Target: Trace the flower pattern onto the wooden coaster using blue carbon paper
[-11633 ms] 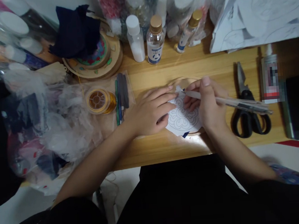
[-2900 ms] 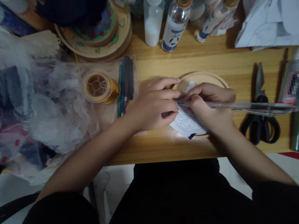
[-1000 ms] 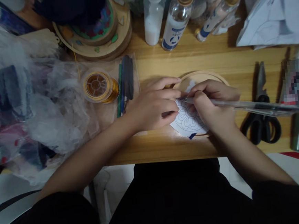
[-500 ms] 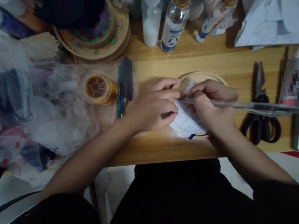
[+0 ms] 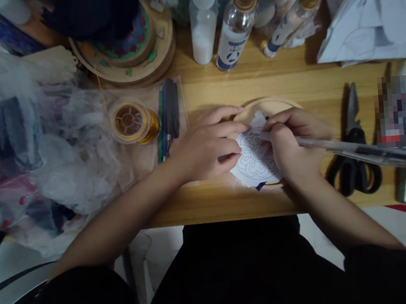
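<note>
"Head view: which things formed the largest level?"

"A wooden table (image 5: 210,203), with crumpled clear plastic (image 5: 73,157) heaped along its left end."

"And next in size?"

"A pale round board (image 5: 269,103), lying on the table in front of the person, beneath both hands. The left hand (image 5: 211,144) lay palm down, fingers spread, one fingertip at the board's rim. The right hand (image 5: 289,140) was narrowed, thumb and fingers drawn together. Black-handled scissors (image 5: 357,135) lay to the right of the board, blades pointing away from the person."

"The smaller parts?"

"White paper (image 5: 258,161), printed with a flower outline, rested on the board, partly under the left fingertips. A clear pen (image 5: 350,147) was held in the right hand, slanting across the scissors; whether its tip met the paper could not be told. Smallest, a dark blue corner (image 5: 261,186) protruded from beneath the paper's near edge."
</note>
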`<state>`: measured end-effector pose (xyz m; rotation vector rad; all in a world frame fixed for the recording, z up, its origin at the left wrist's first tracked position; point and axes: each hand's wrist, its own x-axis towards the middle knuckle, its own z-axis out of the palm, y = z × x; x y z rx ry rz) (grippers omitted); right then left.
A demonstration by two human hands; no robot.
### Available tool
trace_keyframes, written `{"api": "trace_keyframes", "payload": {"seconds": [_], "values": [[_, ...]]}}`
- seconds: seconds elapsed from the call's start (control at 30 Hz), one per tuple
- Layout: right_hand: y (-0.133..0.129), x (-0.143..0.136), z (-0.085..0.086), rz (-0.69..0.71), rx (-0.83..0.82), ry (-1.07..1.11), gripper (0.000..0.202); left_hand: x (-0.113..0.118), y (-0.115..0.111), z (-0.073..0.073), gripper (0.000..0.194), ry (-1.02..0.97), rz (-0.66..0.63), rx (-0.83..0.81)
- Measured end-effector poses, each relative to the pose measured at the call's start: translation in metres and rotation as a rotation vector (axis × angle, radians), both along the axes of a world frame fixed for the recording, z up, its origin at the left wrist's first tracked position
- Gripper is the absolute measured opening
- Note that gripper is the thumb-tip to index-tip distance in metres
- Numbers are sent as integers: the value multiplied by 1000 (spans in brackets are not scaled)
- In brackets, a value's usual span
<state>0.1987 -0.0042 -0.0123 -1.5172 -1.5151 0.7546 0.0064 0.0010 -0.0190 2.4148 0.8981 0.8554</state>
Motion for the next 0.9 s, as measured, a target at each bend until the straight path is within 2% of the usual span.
{"api": "trace_keyframes", "payload": {"seconds": [0.23,0.47,0.63,0.9], "values": [[-1,-2,6,83,-9,-63,16,1,0,2,18,36,56,35],[-1,-2,4,78,-52,-59,15,0,-3,6,19,141,-13,185],[0,-2,4,84,-39,-69,15,1,-6,9,19,202,-14,324],[0,-2,5,81,-39,-85,15,3,-9,14,26,291,-92,350]]}}
